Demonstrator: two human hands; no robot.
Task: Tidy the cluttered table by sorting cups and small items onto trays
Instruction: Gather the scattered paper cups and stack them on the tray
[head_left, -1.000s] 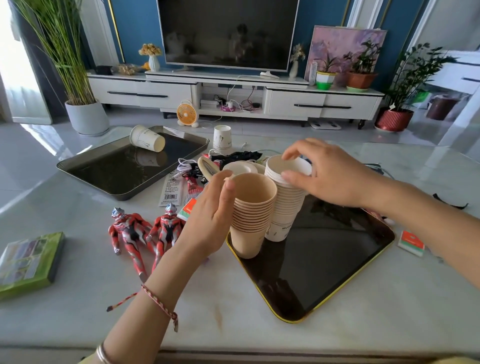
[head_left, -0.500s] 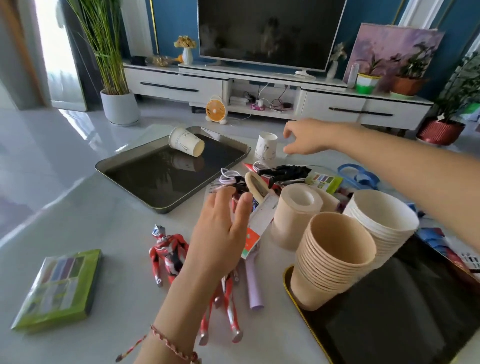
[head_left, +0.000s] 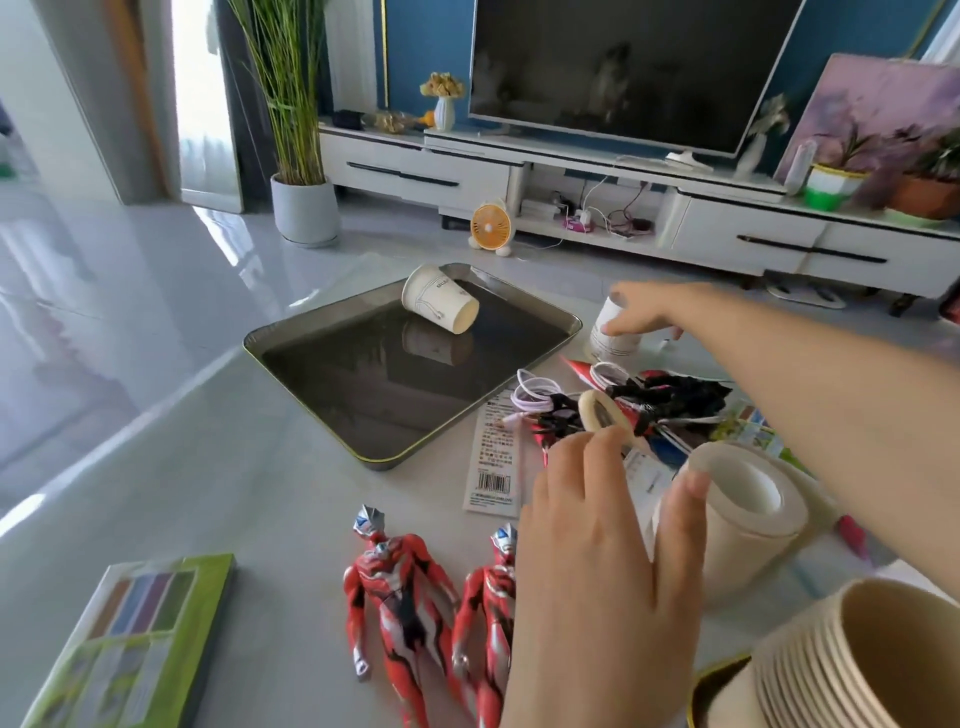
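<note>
Pale stone surface (head_left: 208, 467) before a television cabinet: the right hand (head_left: 647, 312) stretches to the standing white paper cup (head_left: 615, 340) at upper centre-right, just right of the metal tray (head_left: 374, 395); blur hides whether its grip has closed. The left hand (head_left: 597, 561), grip apart and empty, hovers lower, over clutter, so the right is plainly nearer. Another cup (head_left: 441, 306) lies tipped in the tray.
</note>
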